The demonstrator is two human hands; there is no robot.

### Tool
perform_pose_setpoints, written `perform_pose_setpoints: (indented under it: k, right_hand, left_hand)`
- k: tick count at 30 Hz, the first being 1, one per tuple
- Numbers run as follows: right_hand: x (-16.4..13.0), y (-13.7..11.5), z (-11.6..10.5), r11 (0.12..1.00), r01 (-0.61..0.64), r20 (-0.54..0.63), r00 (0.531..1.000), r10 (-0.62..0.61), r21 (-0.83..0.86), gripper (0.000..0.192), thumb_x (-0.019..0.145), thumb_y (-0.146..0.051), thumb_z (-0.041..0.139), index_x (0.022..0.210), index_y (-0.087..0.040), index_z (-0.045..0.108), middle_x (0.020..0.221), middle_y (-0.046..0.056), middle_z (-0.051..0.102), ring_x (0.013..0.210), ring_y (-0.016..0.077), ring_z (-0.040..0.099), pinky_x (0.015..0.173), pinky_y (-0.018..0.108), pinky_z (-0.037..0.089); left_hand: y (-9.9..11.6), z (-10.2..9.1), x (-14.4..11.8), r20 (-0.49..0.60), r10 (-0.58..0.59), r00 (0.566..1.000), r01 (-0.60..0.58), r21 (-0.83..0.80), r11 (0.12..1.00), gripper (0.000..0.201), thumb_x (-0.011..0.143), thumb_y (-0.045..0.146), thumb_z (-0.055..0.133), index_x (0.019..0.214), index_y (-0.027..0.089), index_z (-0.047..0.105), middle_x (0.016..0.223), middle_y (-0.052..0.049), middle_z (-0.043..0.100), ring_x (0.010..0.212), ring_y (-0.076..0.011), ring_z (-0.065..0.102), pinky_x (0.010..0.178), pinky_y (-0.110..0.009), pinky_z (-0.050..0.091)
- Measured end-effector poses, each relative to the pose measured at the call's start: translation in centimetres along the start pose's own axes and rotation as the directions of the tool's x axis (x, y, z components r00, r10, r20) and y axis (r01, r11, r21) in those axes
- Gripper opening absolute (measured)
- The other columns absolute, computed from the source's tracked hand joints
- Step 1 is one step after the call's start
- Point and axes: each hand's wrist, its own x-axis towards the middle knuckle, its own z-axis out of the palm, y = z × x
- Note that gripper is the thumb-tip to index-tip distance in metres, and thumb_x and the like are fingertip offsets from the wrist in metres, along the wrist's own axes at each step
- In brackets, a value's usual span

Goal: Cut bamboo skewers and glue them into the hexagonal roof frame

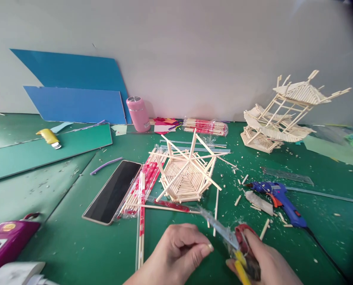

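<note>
My left hand (184, 249) is closed in a pinch at the front, with a small pale bit at the fingertips too hidden to name. To its right, my right hand (265, 259) grips a pair of scissors (222, 231) with red and yellow about the handles; the blades point up and left. Just beyond both hands stands a basket-like frame of wooden sticks (185, 178), with a woven-looking octagonal base, short uprights and sticks crossed over its top. A loose stick (216, 211) lies between it and the scissors.
A blue hot glue gun (279, 194) lies at right among stick scraps. Behind it stands a stick pagoda (283, 114), tilted. Left are a phone (114, 192), packed sticks (148, 174) and a magenta case (10, 241). A pink cup (138, 114) stands by the wall.
</note>
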Motion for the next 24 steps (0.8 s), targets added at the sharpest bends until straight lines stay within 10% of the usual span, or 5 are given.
perform_pose_setpoints:
  k: [6,10,18,24]
  right_hand:
    - [0.5,0.3,-1.0,0.977,0.049,-0.011,0.999,-0.053,-0.207,0.02,0.072,-0.031,0.05,0.088,-0.019,0.055,0.087,0.01,0.066,0.081,0.0274,0.064,0.065,0.036,0.052]
    - [-0.6,1.4,-0.3,0.941,0.171,0.003,0.984,-0.178,-0.292,0.045,0.066,-0.03,0.056,0.107,-0.012,0.058,0.111,0.015,0.062,0.103,0.0298,0.058,0.082,0.04,0.05]
    - [2.6,5.6,-5.2,0.912,0.108,-0.389,0.88,-0.274,-0.397,0.028,0.087,-0.038,0.04,0.1,-0.021,0.057,0.098,0.007,0.065,0.085,0.0204,0.064,0.069,0.03,0.053]
    - [6.3,8.3,-5.2,0.881,0.123,-0.359,0.88,-0.309,-0.456,0.036,0.088,-0.029,0.035,0.116,-0.013,0.051,0.109,0.013,0.062,0.094,0.0256,0.06,0.075,0.037,0.05]
  left_hand:
    - [-0.4,0.8,-0.2,0.062,0.13,0.99,-0.135,0.104,0.985,0.028,0.087,0.027,0.046,0.073,0.013,0.066,0.056,-0.001,0.051,0.049,-0.0099,0.044,0.044,-0.02,0.031]
    - [0.0,1.1,0.5,0.042,0.214,0.976,-0.218,0.163,0.962,0.026,0.088,0.024,0.044,0.078,0.014,0.066,0.059,-0.002,0.056,0.053,-0.0111,0.047,0.047,-0.02,0.035]
    - [-0.3,1.2,0.6,-0.02,0.155,0.988,-0.148,0.204,0.968,0.02,0.087,0.019,0.047,0.089,0.018,0.067,0.069,-0.004,0.065,0.059,-0.0129,0.055,0.053,-0.02,0.039]
    - [0.3,1.3,0.3,-0.044,0.058,0.997,-0.049,0.19,0.981,0.021,0.087,0.019,0.046,0.088,0.015,0.067,0.071,-0.006,0.066,0.063,-0.0145,0.056,0.057,-0.022,0.041]
